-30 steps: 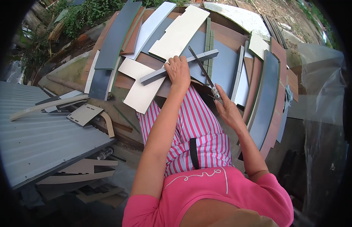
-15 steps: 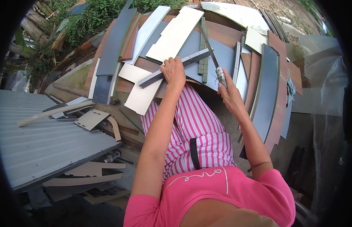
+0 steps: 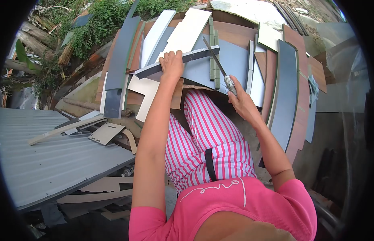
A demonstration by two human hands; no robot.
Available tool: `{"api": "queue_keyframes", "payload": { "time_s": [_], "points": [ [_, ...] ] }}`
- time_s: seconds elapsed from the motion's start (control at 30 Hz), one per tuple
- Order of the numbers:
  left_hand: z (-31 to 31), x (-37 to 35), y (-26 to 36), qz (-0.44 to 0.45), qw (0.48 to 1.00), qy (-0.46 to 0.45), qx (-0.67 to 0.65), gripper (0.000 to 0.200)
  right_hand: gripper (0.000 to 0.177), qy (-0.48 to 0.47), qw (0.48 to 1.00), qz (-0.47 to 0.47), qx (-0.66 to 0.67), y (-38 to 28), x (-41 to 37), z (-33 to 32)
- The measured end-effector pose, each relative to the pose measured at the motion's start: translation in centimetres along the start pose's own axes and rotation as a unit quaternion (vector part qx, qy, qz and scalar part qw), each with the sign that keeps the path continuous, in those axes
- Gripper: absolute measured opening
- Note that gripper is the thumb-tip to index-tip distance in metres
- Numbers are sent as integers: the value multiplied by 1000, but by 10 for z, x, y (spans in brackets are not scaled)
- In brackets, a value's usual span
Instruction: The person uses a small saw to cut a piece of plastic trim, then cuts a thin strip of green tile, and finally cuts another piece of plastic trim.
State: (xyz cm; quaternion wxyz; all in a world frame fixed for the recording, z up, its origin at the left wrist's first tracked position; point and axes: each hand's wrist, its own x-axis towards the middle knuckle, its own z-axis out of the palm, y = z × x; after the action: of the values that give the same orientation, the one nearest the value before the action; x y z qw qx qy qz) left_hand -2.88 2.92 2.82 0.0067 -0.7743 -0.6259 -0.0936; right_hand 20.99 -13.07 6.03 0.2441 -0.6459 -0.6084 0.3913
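Observation:
My left hand point(image 3: 171, 65) is wrapped over a long dark grey strip point(image 3: 195, 55) with lighter segments along its top, holding it slantwise above the boards. In my right hand point(image 3: 242, 100) is a knife point(image 3: 219, 63), its handle wrapped in a pale patterned covering. The long narrow blade points up and left, overlapping the strip near its right end. Under that end lie green segmented strips point(image 3: 214, 74) on a blue-grey board point(image 3: 233, 60). A cream board point(image 3: 191, 28) lies just beyond my left hand, and a white cut-out board point(image 3: 144, 89) lies below it.
Dark blue-grey boards point(image 3: 286, 92) and brown boards point(image 3: 302, 68) overlap at the right, with a grey cloth point(image 3: 313, 88) at their edge. Corrugated metal sheeting point(image 3: 54, 140) with offcuts on it is at the left. Plants point(image 3: 98, 28) grow behind; clear plastic sheeting point(image 3: 349, 120) hangs at the right.
My left hand has shifted left with the strip, which now lies at a flatter angle. The knife has dropped slightly left, its blade now crossing near the strip's right end.

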Motion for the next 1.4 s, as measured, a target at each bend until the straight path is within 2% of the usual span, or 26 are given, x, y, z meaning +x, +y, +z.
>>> {"api": "queue_keyframes", "payload": {
  "time_s": [0.13, 0.2, 0.33, 0.4, 0.43, 0.53, 0.63, 1.1, 1.27, 1.4],
  "points": [
    [11, -10, 7, -27, 999, 4, -37, 42, 60, -18, 1000, 1, -11, 2, -1, 0],
    [13, -13, 13, -9, 998, 32, -62, 51, 60, -23, 1000, 4, -15, 2, -2, 1],
    [16, -3, 33, 17, 993, 60, -100, 53, 61, -23, 999, -1, -40, -5, -2, 3],
    [25, 1, 38, 3, 992, 61, -113, 49, 61, -10, 999, -11, -31, -9, -3, 1],
    [30, 0, 40, 10, 992, 86, -92, 38, 61, -15, 999, -4, -40, -11, -4, 0],
    [36, 0, 44, 6, 991, 107, -76, 28, 61, -23, 999, 5, -47, -15, -6, -2],
    [38, 0, 42, 11, 989, 126, -71, 24, 61, -32, 999, 9, -43, -16, -10, -1],
    [38, -1, 42, 7, 988, 136, -73, 28, 59, -35, 997, 24, -63, -18, -3, 9],
    [36, -1, 42, 10, 987, 141, -71, 28, 60, -17, 993, -47, -109, -11, 45, 18],
    [36, -1, 44, -2, 988, 138, -72, 28, 60, -4, 989, -63, -137, -11, 66, 29]
  ]
}}
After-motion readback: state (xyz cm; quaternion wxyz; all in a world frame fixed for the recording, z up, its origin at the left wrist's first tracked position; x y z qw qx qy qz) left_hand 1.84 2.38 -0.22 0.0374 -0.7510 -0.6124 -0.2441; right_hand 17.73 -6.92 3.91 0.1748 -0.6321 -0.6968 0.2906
